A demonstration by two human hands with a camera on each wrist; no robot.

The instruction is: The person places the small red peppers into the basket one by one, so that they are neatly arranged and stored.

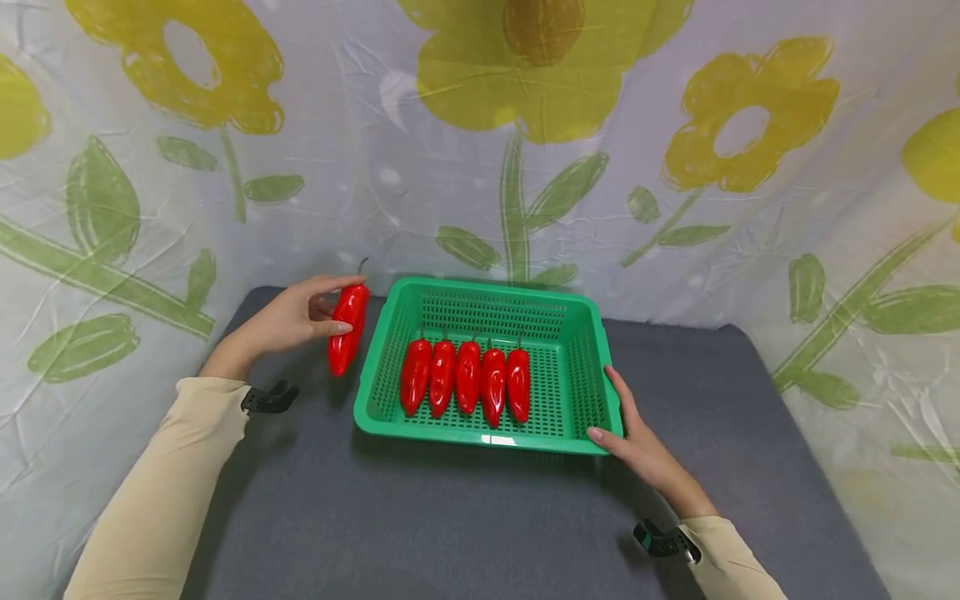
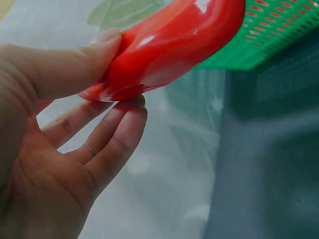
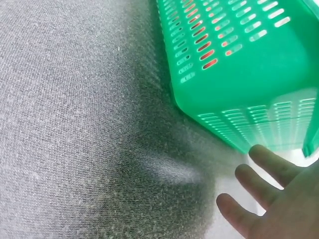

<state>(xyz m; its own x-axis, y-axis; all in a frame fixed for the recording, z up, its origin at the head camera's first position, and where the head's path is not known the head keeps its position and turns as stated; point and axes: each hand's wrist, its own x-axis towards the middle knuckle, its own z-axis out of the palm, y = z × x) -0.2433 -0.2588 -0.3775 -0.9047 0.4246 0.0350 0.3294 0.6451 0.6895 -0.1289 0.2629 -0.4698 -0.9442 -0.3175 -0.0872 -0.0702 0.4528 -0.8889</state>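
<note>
My left hand (image 1: 303,312) pinches a glossy red chili pepper (image 1: 348,329) near its stem end, left of the green basket (image 1: 487,439). The pepper hangs apart from the basket, slightly tilted, stem up. Thumb and fingertips press on its skin in the left wrist view, where the pepper (image 2: 169,47) covers part of the fingers. Several more red peppers (image 1: 468,377) lie side by side in the basket, stems toward the back. My right hand (image 1: 637,437) holds the basket's right front corner, thumb over the rim. Its other fingers (image 3: 259,181) spread beside the outer wall (image 3: 264,129).
A dark grey cloth surface (image 1: 450,525) lies under the basket. Behind and on both sides hangs a pale sheet (image 1: 360,167) with yellow flowers and green leaves. Each wrist wears a black strap (image 1: 270,397).
</note>
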